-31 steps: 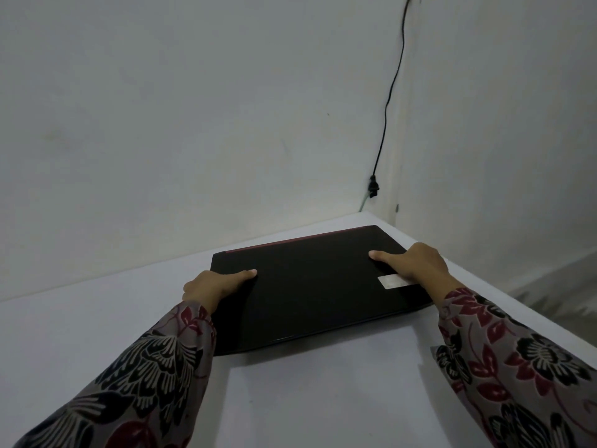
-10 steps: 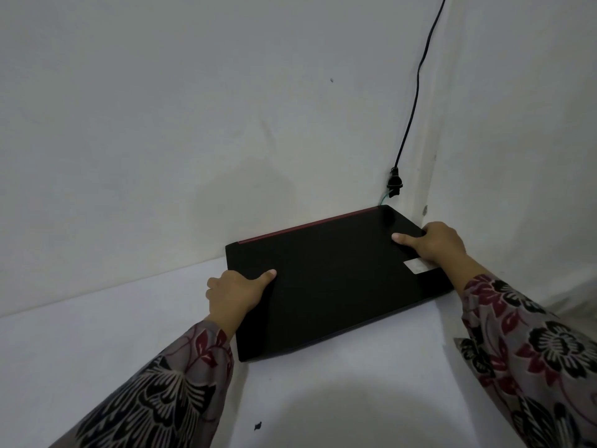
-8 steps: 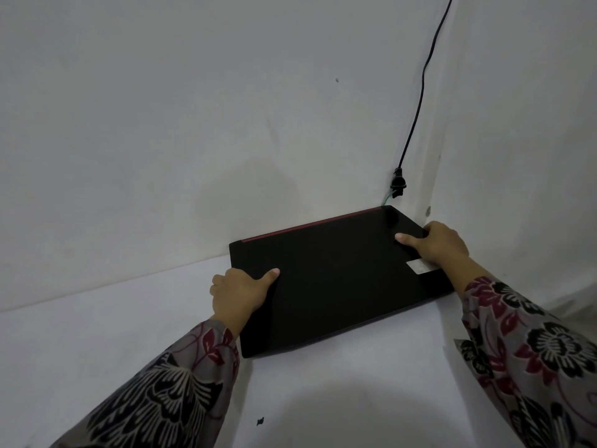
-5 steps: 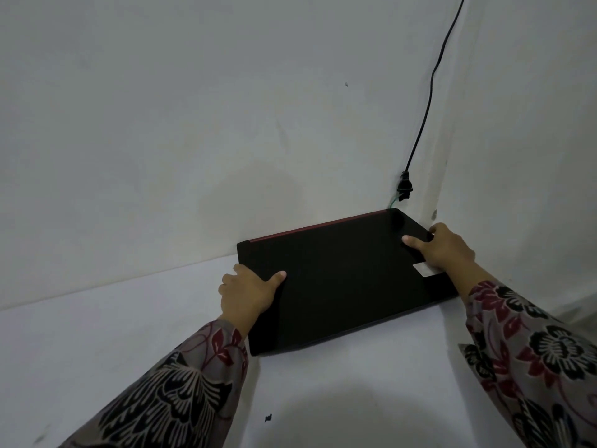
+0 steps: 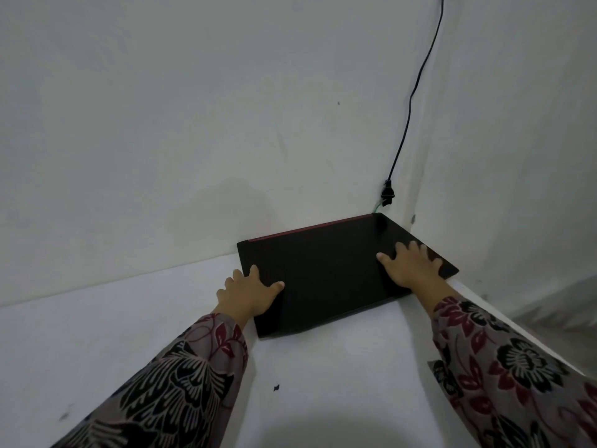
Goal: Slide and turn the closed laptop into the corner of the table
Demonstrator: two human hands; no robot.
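Observation:
The closed black laptop [image 5: 329,270], with a red strip along its far edge, lies flat on the white table [image 5: 339,399] in the far right corner, its back edge against the wall. My left hand [image 5: 248,294] rests at the laptop's left edge, fingers spread, thumb on the lid. My right hand [image 5: 412,266] lies flat on the right part of the lid with its fingers apart, covering the white sticker. Neither hand is wrapped around the laptop.
A black cable [image 5: 416,92] hangs down the wall to a plug [image 5: 387,193] just above the laptop's far corner. The table's right edge [image 5: 517,337] runs close beside my right sleeve. A small dark speck [image 5: 276,388] lies on the table.
The laptop has slid farther back and right into the corner. Both hands, which held its side edges, have opened and now lie with fingers spread on the lid.

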